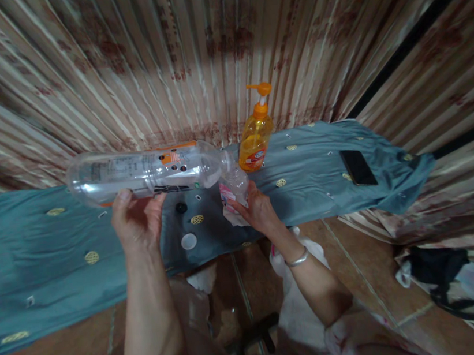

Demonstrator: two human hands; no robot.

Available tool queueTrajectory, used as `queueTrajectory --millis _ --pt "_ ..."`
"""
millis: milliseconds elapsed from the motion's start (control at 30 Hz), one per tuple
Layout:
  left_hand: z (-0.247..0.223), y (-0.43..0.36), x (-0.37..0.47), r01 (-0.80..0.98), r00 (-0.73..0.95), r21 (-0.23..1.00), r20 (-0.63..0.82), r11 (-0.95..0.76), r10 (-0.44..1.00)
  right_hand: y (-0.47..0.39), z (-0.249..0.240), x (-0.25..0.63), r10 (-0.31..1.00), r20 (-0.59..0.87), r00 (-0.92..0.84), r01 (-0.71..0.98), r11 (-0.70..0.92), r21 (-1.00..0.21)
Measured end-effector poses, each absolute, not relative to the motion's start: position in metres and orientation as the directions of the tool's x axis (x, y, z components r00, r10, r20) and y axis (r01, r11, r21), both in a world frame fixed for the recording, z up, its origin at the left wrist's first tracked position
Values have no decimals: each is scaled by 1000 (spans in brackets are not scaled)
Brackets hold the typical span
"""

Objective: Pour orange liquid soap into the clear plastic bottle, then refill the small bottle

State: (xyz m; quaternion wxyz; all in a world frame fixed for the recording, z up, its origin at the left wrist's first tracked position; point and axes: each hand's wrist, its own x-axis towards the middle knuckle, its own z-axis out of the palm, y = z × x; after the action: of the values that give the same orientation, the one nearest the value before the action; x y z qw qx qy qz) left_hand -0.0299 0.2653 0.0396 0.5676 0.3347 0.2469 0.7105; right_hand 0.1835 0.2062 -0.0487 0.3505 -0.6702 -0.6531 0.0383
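Observation:
My left hand (139,216) is closed around the underside of a large clear plastic bottle (132,174) with an orange and black label. The bottle lies nearly level in the air, its neck pointing right. My right hand (258,206) grips a small clear plastic bottle (235,186) with a pink label, held roughly upright with a slight tilt. The large bottle's mouth meets the top of the small one; whether liquid passes between them I cannot tell. Below, on the cloth, lie a small black cap (181,208) and a round white lid (188,241).
A pump bottle (254,143) of orange liquid stands just behind the small bottle. To the right a dark phone (358,167) lies on the teal patterned cloth (309,191). A pleated curtain (187,62) hangs behind. Dark bags or cloths (445,266) sit at the lower right.

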Motion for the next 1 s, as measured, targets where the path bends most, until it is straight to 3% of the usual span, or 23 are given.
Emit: queueTrajectory --millis 267,1000 --pt "40 265 -29 -674 -136 701 191 -232 972 206 -48 183 902 408 145 856 93 -509" --pt "39 266 -33 -616 -118 758 181 -215 976 206 -48 184 913 380 146 847 83 -526"
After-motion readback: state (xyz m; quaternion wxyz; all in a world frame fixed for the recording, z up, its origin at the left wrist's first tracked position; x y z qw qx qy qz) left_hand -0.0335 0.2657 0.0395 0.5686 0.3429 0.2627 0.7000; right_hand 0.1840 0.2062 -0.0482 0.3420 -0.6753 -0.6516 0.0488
